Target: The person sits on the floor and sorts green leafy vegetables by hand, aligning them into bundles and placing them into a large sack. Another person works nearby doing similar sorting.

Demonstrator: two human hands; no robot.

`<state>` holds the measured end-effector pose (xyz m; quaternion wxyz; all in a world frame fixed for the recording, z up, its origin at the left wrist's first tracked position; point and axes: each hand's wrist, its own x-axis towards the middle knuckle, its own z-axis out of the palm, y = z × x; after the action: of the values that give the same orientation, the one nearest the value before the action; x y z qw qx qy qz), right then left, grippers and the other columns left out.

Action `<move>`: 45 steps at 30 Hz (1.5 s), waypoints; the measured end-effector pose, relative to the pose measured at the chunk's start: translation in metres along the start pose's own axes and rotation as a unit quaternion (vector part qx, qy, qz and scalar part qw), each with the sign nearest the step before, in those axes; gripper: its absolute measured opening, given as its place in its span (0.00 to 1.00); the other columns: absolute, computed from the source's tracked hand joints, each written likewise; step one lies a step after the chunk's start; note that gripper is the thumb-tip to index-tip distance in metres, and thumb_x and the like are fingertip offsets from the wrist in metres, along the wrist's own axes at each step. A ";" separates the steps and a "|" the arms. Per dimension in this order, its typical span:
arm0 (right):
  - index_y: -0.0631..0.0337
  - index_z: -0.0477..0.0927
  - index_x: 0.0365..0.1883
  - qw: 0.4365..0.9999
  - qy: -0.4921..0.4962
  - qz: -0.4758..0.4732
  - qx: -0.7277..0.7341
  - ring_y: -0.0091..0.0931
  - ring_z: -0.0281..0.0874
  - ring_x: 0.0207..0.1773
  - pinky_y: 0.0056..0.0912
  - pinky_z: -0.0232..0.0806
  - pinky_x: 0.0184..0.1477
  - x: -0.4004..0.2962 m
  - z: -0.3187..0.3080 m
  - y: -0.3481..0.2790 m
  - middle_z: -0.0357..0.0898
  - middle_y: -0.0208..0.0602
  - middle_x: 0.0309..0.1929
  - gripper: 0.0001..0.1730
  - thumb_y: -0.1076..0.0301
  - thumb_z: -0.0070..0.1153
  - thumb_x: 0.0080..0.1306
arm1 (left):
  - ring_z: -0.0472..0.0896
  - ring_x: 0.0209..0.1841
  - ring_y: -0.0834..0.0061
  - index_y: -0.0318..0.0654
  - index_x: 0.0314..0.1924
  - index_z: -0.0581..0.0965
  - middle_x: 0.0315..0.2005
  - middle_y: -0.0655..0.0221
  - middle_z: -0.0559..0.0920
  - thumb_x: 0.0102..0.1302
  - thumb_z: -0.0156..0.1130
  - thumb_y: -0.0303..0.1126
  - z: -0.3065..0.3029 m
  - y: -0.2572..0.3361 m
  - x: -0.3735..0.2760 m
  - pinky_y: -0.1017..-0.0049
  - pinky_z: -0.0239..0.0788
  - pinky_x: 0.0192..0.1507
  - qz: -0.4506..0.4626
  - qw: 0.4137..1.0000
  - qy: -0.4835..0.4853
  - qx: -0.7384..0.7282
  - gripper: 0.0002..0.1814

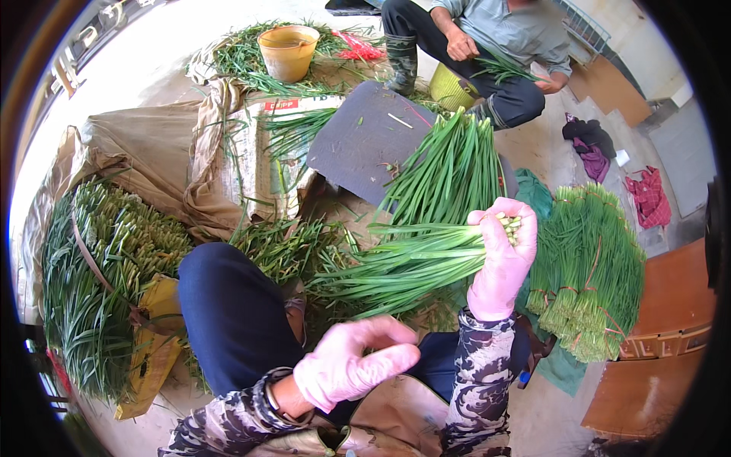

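Note:
Both my hands wear pink gloves. My right hand (505,251) is closed around the pale stem ends of a bunch of garlic chives (411,260), whose green leaves stretch to the left. My left hand (365,357) is above my lap, thumb and fingers apart, holding nothing. Just beyond the held bunch, a larger pile of green chives (451,171) rests on a grey padded surface (371,134). Loose leaves and trimmings (291,248) lie on the floor in front of my knee.
A large strapped bundle of chives (108,274) stands at the left. Tied bundles (588,268) are stacked at the right beside brown wooden furniture (674,291). Across from me sits a person (502,34) holding chives. A yellow bucket (288,54) stands among leaves at the back.

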<state>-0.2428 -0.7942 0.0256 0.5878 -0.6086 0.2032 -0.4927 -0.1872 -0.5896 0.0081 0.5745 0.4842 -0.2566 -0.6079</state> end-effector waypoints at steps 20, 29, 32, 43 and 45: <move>0.60 0.69 0.50 0.740 -0.037 -0.219 0.634 0.33 0.72 0.51 0.37 0.60 0.58 -0.183 0.100 0.005 0.72 0.41 0.48 0.22 0.59 0.50 0.61 | 0.68 0.55 0.65 0.35 0.66 0.55 0.54 0.55 0.70 0.60 0.61 0.45 -0.006 -0.022 -0.030 0.68 0.61 0.59 -0.036 0.812 -0.059 -0.579 0.40; 0.63 0.77 0.37 0.865 -0.461 0.083 0.181 0.28 0.77 0.38 0.27 0.68 0.41 -0.125 0.040 -0.045 0.78 0.37 0.37 0.08 0.72 0.56 0.59 | 0.79 0.44 0.65 0.36 0.61 0.65 0.45 0.54 0.78 0.57 0.58 0.26 -0.024 -0.027 -0.062 0.66 0.72 0.48 -0.044 0.871 0.050 -0.486 0.29; 0.63 0.76 0.38 0.830 -0.479 0.168 0.230 0.28 0.77 0.39 0.29 0.68 0.42 -0.130 0.041 -0.045 0.78 0.38 0.37 0.09 0.70 0.56 0.60 | 0.78 0.43 0.69 0.35 0.61 0.64 0.42 0.59 0.79 0.52 0.58 0.21 -0.034 -0.028 -0.071 0.70 0.70 0.47 -0.066 0.908 0.096 -0.402 0.33; 0.68 0.76 0.36 0.945 -0.222 0.181 0.159 0.22 0.74 0.35 0.23 0.67 0.41 -0.071 0.034 -0.013 0.78 0.37 0.33 0.10 0.71 0.54 0.59 | 0.78 0.31 0.69 0.31 0.57 0.67 0.33 0.62 0.81 0.47 0.67 0.21 -0.058 -0.037 -0.156 0.73 0.69 0.37 -0.081 0.918 0.127 -0.368 0.33; 0.68 0.75 0.39 0.973 -0.143 0.152 0.101 0.21 0.72 0.32 0.21 0.64 0.35 -0.057 0.025 -0.004 0.77 0.36 0.32 0.13 0.67 0.55 0.60 | 0.79 0.32 0.69 0.31 0.57 0.67 0.34 0.62 0.81 0.48 0.67 0.21 -0.068 -0.033 -0.168 0.73 0.70 0.37 -0.142 0.944 0.122 -0.271 0.33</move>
<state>-0.2476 -0.7337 0.0131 0.7374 -0.5722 0.1559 -0.3234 -0.1639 -0.4073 0.0011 0.6186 0.4123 0.0614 -0.6660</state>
